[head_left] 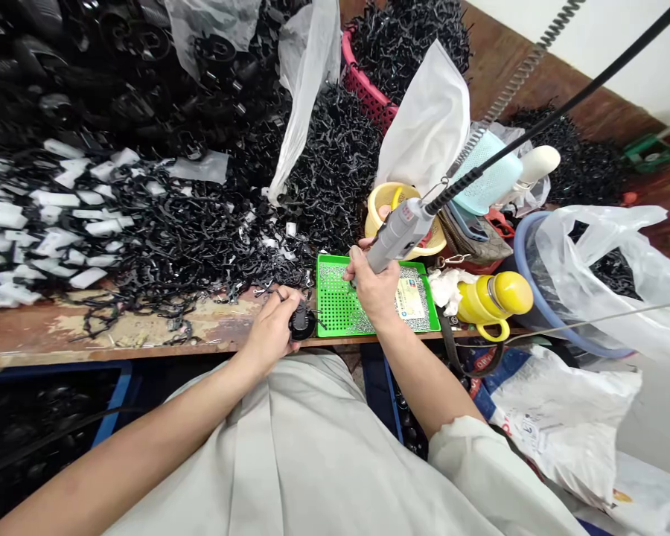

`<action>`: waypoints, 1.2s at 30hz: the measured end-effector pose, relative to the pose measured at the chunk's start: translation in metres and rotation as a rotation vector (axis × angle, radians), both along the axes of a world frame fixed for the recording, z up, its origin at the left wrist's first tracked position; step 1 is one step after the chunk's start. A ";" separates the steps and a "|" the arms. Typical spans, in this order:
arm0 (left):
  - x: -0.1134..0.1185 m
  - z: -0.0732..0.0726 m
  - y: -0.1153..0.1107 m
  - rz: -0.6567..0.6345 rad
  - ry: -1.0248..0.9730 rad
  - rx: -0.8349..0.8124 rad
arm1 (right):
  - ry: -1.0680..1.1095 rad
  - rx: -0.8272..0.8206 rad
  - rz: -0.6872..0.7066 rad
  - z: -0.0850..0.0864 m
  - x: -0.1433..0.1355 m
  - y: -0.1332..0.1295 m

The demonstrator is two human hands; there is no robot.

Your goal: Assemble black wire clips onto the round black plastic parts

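"So, what has the left hand got?"

"Thumb and fingers are closed around a black round plastic part; it sits at the front edge of the brown wooden table, just beside the left end of the bright green perforated plastic tray."

"And the right hand?"

"Wrapped around a grey electric screwdriver, fingers curled shut on its lower body; it is tilted above the tray, with a black cable running from its top towards the upper right; I can't make out whether its tip touches anything."

"What's in the tray?"

"Small silvery pieces, and a pale yellow-and-white card on them towards the right end; the tray lies along the table's front edge."

"Round about it?"

"A yellow rounded bottle just right of the tray; a pale yellow plastic basket behind it; a heap of thin black plastic strips behind and to the left; white blocky pieces towards the table's left end; a pink plastic basket of more black strips further back."
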State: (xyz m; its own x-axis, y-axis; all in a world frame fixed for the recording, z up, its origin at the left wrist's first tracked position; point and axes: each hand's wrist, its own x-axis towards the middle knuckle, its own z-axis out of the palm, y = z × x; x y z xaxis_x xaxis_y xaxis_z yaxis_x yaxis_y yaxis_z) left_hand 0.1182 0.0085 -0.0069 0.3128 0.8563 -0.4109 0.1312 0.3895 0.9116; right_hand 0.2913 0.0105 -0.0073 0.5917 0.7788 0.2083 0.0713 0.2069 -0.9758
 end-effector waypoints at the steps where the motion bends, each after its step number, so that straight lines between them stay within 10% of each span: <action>1: 0.000 0.001 0.000 -0.012 -0.013 -0.023 | -0.007 0.001 -0.008 0.000 0.000 0.000; 19: -0.003 0.001 0.002 -0.040 0.004 -0.092 | 0.083 0.164 -0.068 0.017 -0.011 -0.008; 26: -0.003 -0.008 0.002 -0.074 -0.061 -0.071 | 0.252 0.202 0.135 0.044 -0.049 -0.014; 36: -0.007 -0.013 0.000 -0.111 -0.062 0.017 | 0.313 0.134 0.208 0.037 -0.060 -0.008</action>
